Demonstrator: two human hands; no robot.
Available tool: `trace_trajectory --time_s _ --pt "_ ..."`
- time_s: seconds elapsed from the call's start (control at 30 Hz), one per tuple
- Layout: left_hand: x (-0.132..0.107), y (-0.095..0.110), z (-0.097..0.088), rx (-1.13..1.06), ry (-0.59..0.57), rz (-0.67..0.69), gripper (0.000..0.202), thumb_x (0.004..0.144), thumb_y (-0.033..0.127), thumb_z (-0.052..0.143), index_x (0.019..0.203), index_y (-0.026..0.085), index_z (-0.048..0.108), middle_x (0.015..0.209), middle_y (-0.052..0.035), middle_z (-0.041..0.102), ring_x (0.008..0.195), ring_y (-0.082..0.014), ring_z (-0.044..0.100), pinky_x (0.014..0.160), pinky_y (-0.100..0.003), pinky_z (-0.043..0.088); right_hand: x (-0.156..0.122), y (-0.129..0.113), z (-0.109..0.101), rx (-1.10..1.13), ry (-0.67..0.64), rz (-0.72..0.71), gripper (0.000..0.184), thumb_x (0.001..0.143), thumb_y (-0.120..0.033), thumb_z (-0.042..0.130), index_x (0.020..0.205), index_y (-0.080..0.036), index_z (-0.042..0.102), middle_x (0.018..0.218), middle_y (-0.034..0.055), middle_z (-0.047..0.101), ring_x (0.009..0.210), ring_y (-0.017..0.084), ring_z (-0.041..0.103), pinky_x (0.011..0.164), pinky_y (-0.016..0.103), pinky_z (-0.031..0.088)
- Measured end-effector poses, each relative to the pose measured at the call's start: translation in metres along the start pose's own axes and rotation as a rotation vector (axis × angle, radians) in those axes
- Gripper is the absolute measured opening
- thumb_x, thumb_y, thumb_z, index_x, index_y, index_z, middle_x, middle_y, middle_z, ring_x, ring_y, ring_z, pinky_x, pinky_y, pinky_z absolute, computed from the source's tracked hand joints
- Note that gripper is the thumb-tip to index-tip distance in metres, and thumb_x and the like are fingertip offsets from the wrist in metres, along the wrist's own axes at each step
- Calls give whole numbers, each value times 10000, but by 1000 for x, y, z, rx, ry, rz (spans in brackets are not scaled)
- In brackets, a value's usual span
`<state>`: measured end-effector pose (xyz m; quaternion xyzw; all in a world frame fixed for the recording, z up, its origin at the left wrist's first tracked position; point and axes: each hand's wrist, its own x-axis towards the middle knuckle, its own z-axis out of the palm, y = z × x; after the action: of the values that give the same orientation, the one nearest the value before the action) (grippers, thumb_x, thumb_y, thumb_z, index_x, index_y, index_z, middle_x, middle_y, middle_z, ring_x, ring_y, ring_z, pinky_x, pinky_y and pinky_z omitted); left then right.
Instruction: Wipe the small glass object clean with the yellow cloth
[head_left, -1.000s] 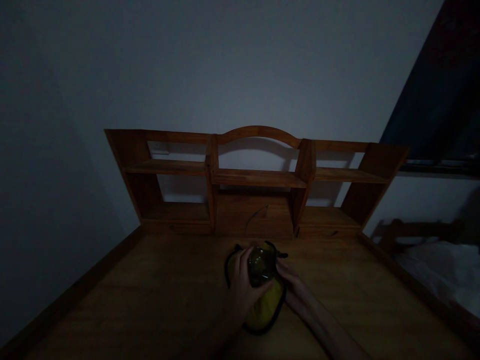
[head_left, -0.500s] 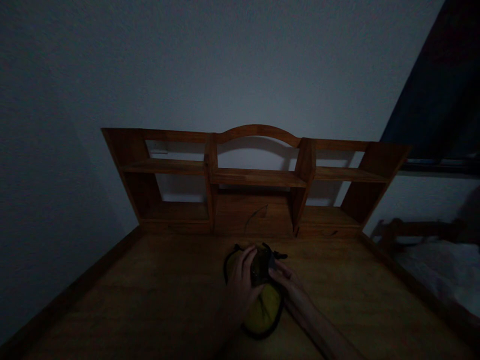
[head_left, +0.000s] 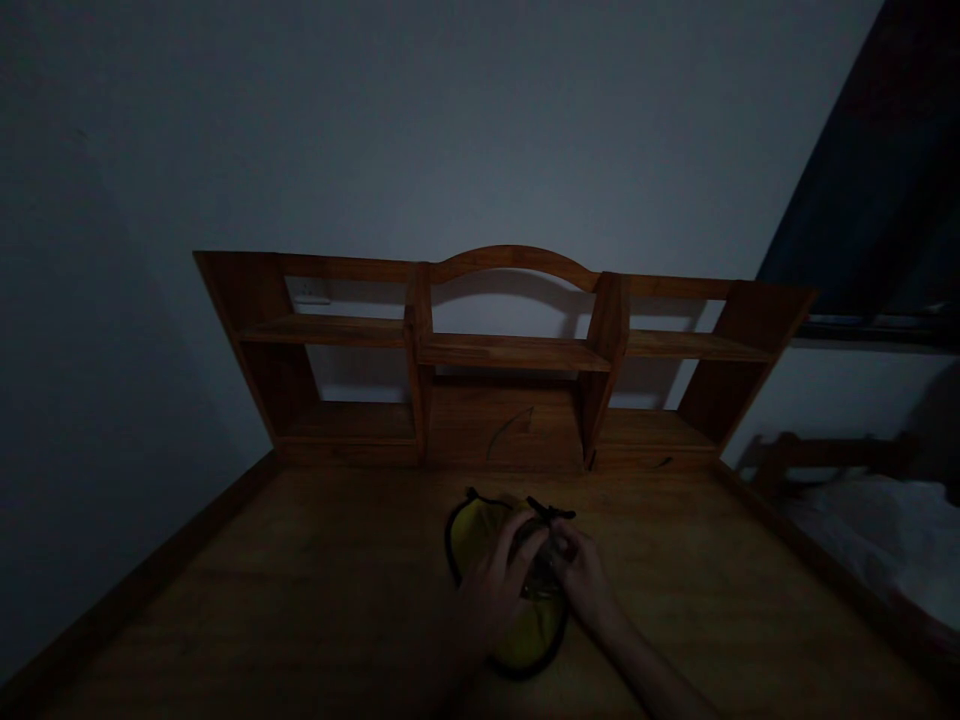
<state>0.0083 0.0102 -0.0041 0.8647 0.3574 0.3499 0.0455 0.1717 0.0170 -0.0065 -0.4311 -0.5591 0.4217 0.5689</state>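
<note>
A yellow fabric piece with black edging (head_left: 529, 640), perhaps an opened pouch, lies on the wooden desk. Over its middle is a small dark object with a faint shine (head_left: 541, 575); the dim light hides its kind. My left hand (head_left: 495, 580) curls around this object from the left, fingers bent over its top. From the right, my right hand (head_left: 581, 570) pinches at the object's upper right side. Black straps (head_left: 551, 510) stick out just beyond my fingers. Both palms are hidden.
A wooden shelf unit (head_left: 514, 352) with several compartments stands at the desk's back against the wall. The desk (head_left: 337, 590) has raised side edges. On the right, a whitish cloth or bag (head_left: 877, 530) lies beyond the desk edge.
My left fingers have shifted right and down over the dark object. My right hand has turned and closed in on its upper right side. More of the yellow fabric shows at the left.
</note>
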Motion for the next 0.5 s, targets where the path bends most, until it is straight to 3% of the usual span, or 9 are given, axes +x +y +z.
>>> trace_trajectory --time_s 0.13,0.23,0.37,0.5 --pt "2 3 1 -190 18 -151 839 656 54 626 1381 270 264 1411 -71 352 1281 -267 376 1039 -430 382 -4 -4 -3 -183 43 -38 220 800 -351 612 944 -205 690 861 44 705 748 234 623 671 288 471" --pt "5 4 2 -305 84 -245 902 623 81 680 1386 263 234 1388 -87 375 1269 -271 389 1032 -426 385 -5 -9 -3 -191 55 -31 258 824 -375 581 999 -222 693 915 55 712 806 266 628 733 317 467" --pt "11 0 2 -353 177 -296 842 632 128 708 1348 245 281 1343 -86 416 1254 -249 401 1038 -407 370 0 -9 0 -13 47 32 322 801 -407 609 1051 -214 671 1008 56 700 941 284 604 856 376 447" --pt "13 -8 1 -317 258 -309 743 662 118 670 1307 226 320 1302 -93 438 1235 -244 409 1039 -420 356 4 2 1 292 -44 224 387 719 -337 715 1078 -209 646 1061 51 686 1022 267 593 931 402 410"
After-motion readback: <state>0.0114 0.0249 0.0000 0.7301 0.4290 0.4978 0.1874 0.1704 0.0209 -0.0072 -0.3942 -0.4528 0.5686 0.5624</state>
